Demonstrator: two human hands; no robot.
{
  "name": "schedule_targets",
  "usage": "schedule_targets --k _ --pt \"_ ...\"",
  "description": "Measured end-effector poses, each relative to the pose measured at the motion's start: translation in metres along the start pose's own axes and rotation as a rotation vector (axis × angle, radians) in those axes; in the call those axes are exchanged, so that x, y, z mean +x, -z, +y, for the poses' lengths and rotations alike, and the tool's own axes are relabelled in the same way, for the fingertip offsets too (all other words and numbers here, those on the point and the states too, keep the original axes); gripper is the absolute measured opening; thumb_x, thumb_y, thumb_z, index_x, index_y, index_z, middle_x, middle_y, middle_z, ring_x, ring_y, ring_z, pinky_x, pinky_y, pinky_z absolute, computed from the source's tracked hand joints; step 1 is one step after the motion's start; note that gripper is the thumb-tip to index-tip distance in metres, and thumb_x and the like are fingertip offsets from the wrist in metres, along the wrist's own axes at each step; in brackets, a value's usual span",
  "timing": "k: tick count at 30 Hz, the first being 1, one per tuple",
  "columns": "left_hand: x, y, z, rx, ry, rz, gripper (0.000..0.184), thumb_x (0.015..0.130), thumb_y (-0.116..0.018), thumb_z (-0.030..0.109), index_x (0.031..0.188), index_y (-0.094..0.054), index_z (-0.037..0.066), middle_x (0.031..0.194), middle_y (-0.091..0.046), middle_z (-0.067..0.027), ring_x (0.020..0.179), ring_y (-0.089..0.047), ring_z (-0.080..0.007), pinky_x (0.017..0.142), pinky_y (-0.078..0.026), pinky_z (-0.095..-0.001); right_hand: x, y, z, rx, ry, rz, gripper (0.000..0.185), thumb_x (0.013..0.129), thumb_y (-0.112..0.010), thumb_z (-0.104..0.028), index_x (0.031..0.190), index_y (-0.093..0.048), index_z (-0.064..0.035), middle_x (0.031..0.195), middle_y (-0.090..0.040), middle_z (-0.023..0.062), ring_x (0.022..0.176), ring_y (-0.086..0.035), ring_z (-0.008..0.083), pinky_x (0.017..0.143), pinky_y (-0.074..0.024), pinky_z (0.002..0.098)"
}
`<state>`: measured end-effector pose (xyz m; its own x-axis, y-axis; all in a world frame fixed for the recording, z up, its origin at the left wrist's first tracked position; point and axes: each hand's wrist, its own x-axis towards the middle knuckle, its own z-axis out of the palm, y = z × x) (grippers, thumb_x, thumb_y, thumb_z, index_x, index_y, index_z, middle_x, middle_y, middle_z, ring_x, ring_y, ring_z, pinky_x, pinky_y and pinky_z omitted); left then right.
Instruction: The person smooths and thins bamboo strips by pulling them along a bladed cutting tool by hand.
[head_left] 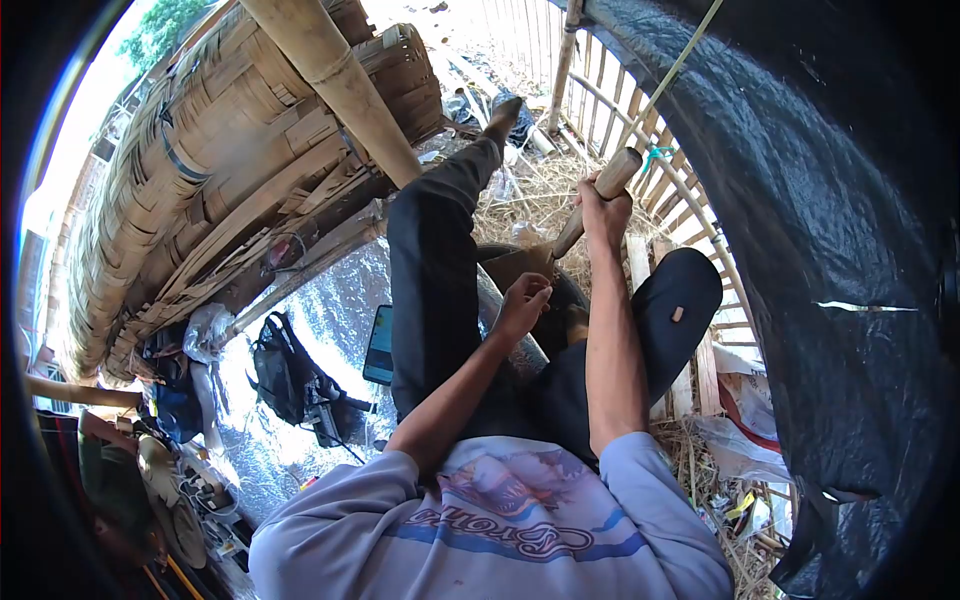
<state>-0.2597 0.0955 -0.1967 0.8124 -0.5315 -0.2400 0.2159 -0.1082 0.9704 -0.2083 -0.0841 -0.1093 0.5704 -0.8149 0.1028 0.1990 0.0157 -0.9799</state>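
My right hand [606, 212] is wrapped round the thick wooden handle [570, 232] of a broad-bladed knife, whose butt end sticks out above my fist. From the handle the brownish blade [518, 264] slants down to the left, between my knees. Just below the blade is my left hand [526, 302], its fingers curled together. Whether it touches the blade or pinches something small, I cannot make out. Under my left hand lies a grey, rounded, log-like piece [528, 358], partly hidden by my forearm and leg.
A phone [379, 345] lies beside my left thigh, with a black backpack [285, 370] farther left on a shiny sheet. Woven bamboo [190, 180] and a bamboo pole [335, 75] rise at upper left. Black plastic sheeting [800, 200] hangs at right. Another person [120, 480] is at lower left.
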Motion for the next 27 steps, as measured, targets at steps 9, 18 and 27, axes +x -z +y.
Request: schedule_targets --k 9,18,27 --pt "0.014 0.008 -0.007 0.033 0.061 0.019 0.014 0.091 -0.062 0.015 0.101 -0.058 0.006 0.083 -0.061 -0.0028 0.068 -0.060 -0.0091 0.061 -0.048 -0.0243 0.009 -0.020 0.008 -0.189 0.021 -0.008 0.019 0.072 -0.069 -0.016 0.084 -0.067 -0.0013 0.068 -0.066 0.0075 0.060 -0.063 0.0169 0.061 -0.0484 0.0313" --pt "0.014 0.005 -0.020 0.046 0.053 -0.024 0.013 0.090 -0.062 0.012 0.101 -0.058 0.006 0.085 -0.061 -0.0036 0.066 -0.059 -0.0091 0.060 -0.048 -0.0241 0.004 -0.033 0.005 -0.158 -0.003 -0.047 0.017 0.073 -0.068 -0.015 0.084 -0.066 -0.0012 0.062 -0.065 0.0060 0.057 -0.062 0.0149 0.055 -0.0467 0.0295" --pt "0.005 0.000 -0.021 0.071 0.061 -0.064 0.015 0.090 -0.062 0.012 0.102 -0.058 0.005 0.086 -0.061 -0.0046 0.065 -0.060 -0.0100 0.060 -0.048 -0.0244 0.008 -0.025 0.017 -0.169 0.063 0.011 0.012 0.077 -0.066 -0.010 0.086 -0.062 -0.0026 0.061 -0.061 0.0046 0.055 -0.059 0.0124 0.054 -0.0445 0.0270"
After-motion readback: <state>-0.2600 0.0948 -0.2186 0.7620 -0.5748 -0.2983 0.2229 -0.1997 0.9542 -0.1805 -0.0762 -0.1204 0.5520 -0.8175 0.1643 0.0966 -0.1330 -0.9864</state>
